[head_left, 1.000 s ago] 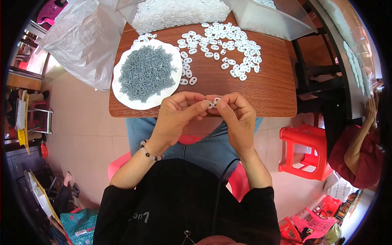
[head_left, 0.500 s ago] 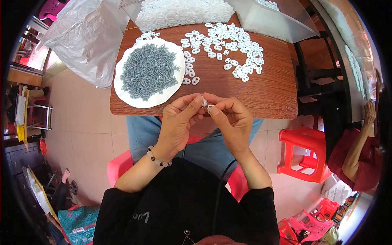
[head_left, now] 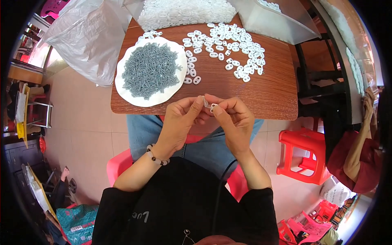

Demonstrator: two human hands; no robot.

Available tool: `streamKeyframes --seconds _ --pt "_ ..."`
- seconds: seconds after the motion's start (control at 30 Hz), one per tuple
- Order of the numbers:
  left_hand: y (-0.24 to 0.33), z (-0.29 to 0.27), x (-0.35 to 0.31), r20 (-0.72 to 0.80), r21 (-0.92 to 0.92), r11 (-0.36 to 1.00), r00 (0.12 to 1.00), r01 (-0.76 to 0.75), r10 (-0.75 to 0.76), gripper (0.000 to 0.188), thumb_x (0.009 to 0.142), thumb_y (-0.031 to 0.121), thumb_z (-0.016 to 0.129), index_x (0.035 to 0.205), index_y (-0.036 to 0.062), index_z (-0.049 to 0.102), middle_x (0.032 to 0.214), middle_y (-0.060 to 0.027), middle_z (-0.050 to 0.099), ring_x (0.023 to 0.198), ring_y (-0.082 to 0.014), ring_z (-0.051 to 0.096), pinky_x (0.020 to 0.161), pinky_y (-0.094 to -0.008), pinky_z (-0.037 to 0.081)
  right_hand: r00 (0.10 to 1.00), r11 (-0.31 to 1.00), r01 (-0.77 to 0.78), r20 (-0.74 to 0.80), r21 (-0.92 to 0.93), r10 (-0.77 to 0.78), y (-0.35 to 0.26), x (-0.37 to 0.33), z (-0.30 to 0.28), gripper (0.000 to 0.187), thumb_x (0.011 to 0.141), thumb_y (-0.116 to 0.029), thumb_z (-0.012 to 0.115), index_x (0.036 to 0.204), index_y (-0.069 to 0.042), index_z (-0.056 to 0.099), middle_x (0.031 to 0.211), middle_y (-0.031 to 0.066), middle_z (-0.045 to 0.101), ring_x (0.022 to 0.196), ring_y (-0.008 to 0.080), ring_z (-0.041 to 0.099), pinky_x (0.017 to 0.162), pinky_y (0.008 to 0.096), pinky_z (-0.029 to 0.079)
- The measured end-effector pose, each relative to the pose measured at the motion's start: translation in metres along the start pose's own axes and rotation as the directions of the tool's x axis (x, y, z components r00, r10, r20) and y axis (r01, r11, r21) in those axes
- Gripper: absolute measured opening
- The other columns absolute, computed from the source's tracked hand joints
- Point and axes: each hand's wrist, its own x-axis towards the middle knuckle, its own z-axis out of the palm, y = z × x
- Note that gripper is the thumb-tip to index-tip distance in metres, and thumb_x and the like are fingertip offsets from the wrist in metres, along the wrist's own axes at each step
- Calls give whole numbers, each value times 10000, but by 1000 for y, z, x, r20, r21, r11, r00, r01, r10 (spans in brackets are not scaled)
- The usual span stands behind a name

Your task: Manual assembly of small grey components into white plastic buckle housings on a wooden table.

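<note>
Both my hands meet just over the table's near edge. Between thumb and fingers, my left hand (head_left: 178,120) pinches a small whitish piece (head_left: 206,102), seen nearly edge-on. My right hand (head_left: 237,122) grips a white two-hole oval piece (head_left: 213,107) by thumb and forefinger. The two pieces are very close together, with a thin part seeming to run between them; whether they are joined I cannot tell. Left of my hands is a white wavy-edged plate (head_left: 122,87) heaped with small grey rod-like pieces (head_left: 151,71). Loose white two-hole ovals (head_left: 245,47) lie scattered beyond my hands.
The brown wooden table (head_left: 273,94) carries a clear bin (head_left: 277,24) at far right and a heap of white pieces (head_left: 185,14) at the back. A whitish plastic bag (head_left: 83,45) hangs at left. A red stool (head_left: 302,157) and another person's arm (head_left: 355,153) are at right.
My hands stay at the same place with slight finger shifts. The whitish piece in my left fingers has turned more edge-on. The view has shifted slightly.
</note>
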Motion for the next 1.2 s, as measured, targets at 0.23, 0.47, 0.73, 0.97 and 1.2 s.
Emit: streamKeyframes --seconds 0.23,0.47,0.73,0.97,1.2 --pt "5 8 -1 -49 -39 999 999 -3 1 267 954 257 574 1025 16 664 863 -40 681 749 -61 599 662 -189 471 1000 999 -18 -9 36 18 -3 1 0 54 905 -2 584 923 38 553 1158 194 612 920 98 591 795 251 517" --pt "1 3 -1 -1 -34 999 1000 10 -10 253 946 268 587 982 27 658 878 -31 665 719 -53 563 638 -182 445 998 999 -36 -48 -18 35 -3 0 -2 47 907 -37 570 911 7 555 1156 229 608 959 156 619 857 292 508" --pt "5 -5 0 25 -34 999 999 35 -35 249 945 254 592 991 18 656 869 -12 642 741 -57 552 671 -197 446 999 994 -18 -40 -111 13 -4 -1 -3 41 895 -16 585 903 6 551 1147 236 614 948 135 614 835 262 483" --pt "1 -7 -1 26 -9 1000 1000 10 -10 242 934 237 608 996 8 655 861 -18 651 738 -58 556 676 -201 448 999 997 -10 -36 -81 7 -1 -2 -4 45 907 -16 571 904 13 537 1127 241 622 921 147 635 840 284 514" --pt "4 -8 -2 23 34 999 1000 -6 5 245 929 238 616 981 3 660 860 -22 654 742 -55 552 678 -198 443 999 998 3 -52 -57 -6 -2 0 0 76 893 -1 597 882 28 528 1086 232 630 776 93 617 696 237 524"
